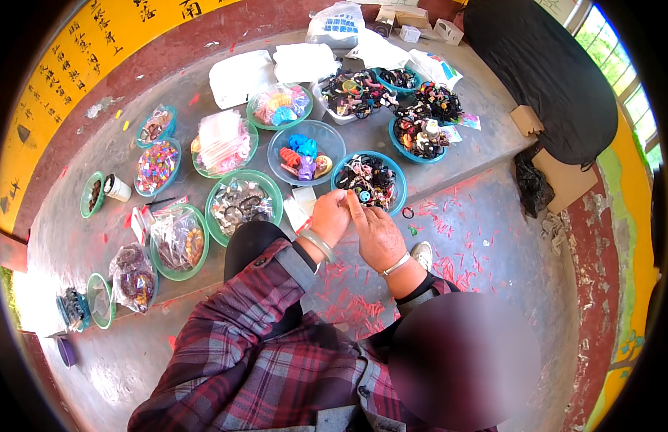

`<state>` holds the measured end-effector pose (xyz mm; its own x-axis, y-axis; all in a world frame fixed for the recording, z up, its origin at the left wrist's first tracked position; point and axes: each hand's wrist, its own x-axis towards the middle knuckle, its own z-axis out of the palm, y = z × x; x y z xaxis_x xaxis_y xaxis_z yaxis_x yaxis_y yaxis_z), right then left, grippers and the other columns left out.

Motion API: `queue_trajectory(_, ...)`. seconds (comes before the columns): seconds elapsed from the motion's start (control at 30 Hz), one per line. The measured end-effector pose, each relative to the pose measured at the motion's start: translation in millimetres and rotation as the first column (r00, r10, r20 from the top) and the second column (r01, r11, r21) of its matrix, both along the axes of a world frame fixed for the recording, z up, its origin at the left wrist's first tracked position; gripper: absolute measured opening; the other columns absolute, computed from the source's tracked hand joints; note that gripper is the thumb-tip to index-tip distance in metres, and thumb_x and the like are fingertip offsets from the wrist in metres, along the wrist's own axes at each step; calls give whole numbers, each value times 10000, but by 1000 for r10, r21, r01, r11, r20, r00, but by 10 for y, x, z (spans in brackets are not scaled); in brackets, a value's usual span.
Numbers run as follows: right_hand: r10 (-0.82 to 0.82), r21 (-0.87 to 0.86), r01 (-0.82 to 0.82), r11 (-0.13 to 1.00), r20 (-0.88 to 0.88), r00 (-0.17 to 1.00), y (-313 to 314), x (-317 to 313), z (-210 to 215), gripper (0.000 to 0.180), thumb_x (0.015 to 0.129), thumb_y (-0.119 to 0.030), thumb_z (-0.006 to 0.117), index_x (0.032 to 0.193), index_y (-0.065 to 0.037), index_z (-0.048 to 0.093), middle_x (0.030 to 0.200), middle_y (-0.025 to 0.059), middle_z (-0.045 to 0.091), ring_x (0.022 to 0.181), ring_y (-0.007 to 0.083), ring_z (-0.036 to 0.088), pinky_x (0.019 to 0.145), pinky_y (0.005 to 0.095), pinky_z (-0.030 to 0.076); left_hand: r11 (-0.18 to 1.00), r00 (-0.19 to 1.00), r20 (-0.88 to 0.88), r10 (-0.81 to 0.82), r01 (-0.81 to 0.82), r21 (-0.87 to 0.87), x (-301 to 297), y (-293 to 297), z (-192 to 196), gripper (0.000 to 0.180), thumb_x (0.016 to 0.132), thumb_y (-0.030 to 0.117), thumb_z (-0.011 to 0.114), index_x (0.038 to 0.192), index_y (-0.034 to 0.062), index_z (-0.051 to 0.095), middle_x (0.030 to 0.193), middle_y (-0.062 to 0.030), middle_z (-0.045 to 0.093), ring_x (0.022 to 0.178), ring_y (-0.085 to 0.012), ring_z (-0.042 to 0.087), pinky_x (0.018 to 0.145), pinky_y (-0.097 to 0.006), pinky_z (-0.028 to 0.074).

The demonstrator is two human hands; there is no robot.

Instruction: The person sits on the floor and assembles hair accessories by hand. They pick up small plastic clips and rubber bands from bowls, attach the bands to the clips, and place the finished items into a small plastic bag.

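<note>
1. Left hand (331, 216) was up in front of the chest, fingers curled in tight, pinching a tiny orange piece (342, 194) at the fingertips.
2. Right hand (375, 234) met it there, index finger stretched up and touching the same orange piece, the other fingers folded loosely; whether it truly gripped the piece could not be told.
3. Both wrists wore pale bangles, and plaid sleeves ran down toward the lower edge.
4. Just beyond the fingertips sat a blue-rimmed bowl of dark hair ties (368, 180) on the grey concrete ledge (103, 237).
5. Left of that, a clear blue bowl (305, 151) held blue, orange and purple clips.
6. Nearer the left hand, a green bowl (241, 205) carried small packeted items, and a second green bowl (177, 241) beside it held a plastic bag of trinkets.
7. Further back, more bowls of colourful hair accessories and white plastic bags (240, 75) crowded the ledge.
8. Red paper scraps (449, 266) littered the lower step by a white shoe (422, 253).
</note>
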<state>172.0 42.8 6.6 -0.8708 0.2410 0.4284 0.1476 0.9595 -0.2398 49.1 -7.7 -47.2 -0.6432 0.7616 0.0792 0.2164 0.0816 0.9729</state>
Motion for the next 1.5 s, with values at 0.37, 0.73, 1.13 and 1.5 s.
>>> queue_trajectory(0.37, -506, -540, 288, 791, -312, 804, 813, 112, -33, 237, 733, -30, 491, 930, -90, 609, 882, 121, 626, 772, 295, 601, 670, 368, 473, 999, 992, -118, -55, 54, -10, -600, 131, 386, 201, 782, 148, 532, 863, -3, 637, 660, -46, 588, 581, -124, 517, 538, -250, 400)
queue_trajectory(0.73, -451, -300, 643, 705, 510, 732, 1250, -102, -1287, 274, 656, -299, 636, 857, -113, 639, 872, 113, 631, 810, 290, 600, 705, 377, 474, 996, 861, 501, -80, 49, 75, -770, 238, 75, 184, 814, 126, 506, 915, 15, 613, 810, -1, 571, 717, -79, 513, 645, -222, 415)
queue_trajectory(1.13, -430, -170, 637, 752, 605, 670, 1143, -440, -1585, 347, 679, -257, 613, 973, -75, 575, 893, 164, 616, 854, 324, 585, 770, 400, 466, 992, 926, 358, -116, 92, 84, -739, 259, 86, 192, 838, 112, 480, 901, -18, 607, 788, -16, 558, 689, -79, 495, 619, -208, 407)
queue_trajectory(1.5, -417, -985, 168, -34, 167, 894, 1533, -328, -1232, 176, 756, -132, 604, 880, -8, 616, 707, 21, 588, 565, 80, 521, 493, 212, 415, 991, 927, 351, -129, 106, 84, -750, 289, 45, 196, 840, 112, 481, 918, -14, 609, 791, -17, 566, 685, -83, 503, 629, -207, 412)
